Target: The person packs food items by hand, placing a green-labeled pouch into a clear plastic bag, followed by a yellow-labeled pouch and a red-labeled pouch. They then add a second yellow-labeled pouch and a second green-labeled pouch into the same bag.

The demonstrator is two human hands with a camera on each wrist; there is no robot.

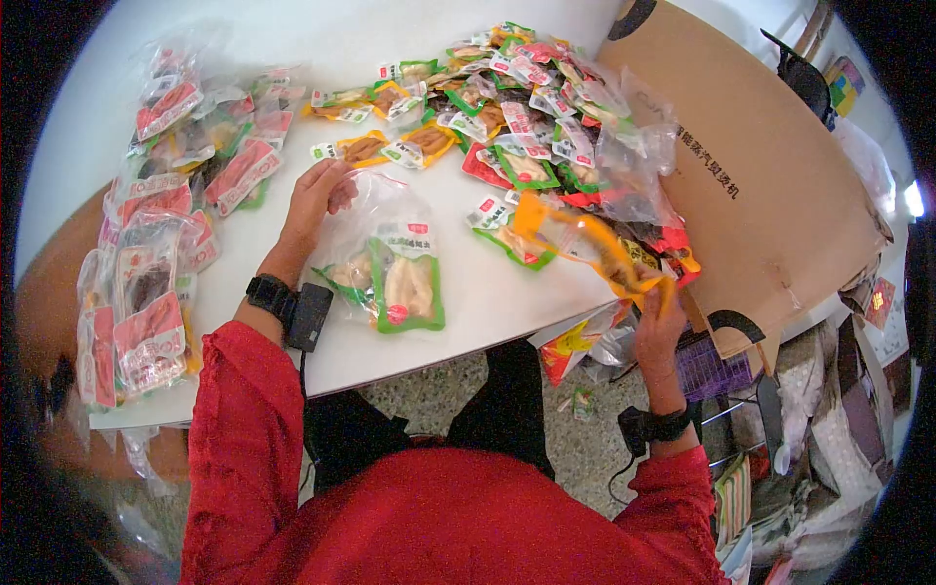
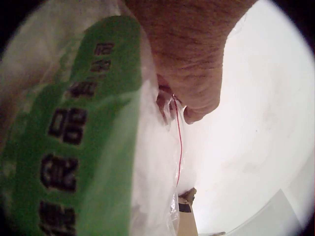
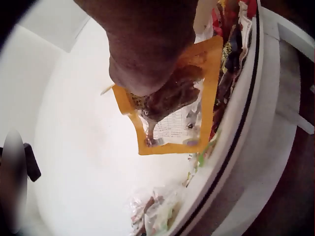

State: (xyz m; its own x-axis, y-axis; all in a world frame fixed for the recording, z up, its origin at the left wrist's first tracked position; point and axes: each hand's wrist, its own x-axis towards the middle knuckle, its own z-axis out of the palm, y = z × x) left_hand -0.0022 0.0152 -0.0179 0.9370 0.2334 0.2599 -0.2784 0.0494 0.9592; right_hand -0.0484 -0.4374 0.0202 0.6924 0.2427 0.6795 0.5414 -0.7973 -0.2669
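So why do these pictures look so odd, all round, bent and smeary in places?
Head view: a fisheye lens gives black corners and bends the white table; the orange packet in the right hand is smeared by motion. Left wrist view: the green packet is too close, so it blurs. Right wrist view: the hand is dark against the bright table.

I see a smooth, matt white worktop (image 1: 292,39) under glossy plastic snack packets (image 1: 517,117). The clear bag (image 1: 385,219) is thin, crinkled film with a shine. The orange packet (image 1: 595,249) looks slick plastic too. The box (image 1: 770,175) is matt brown cardboard.
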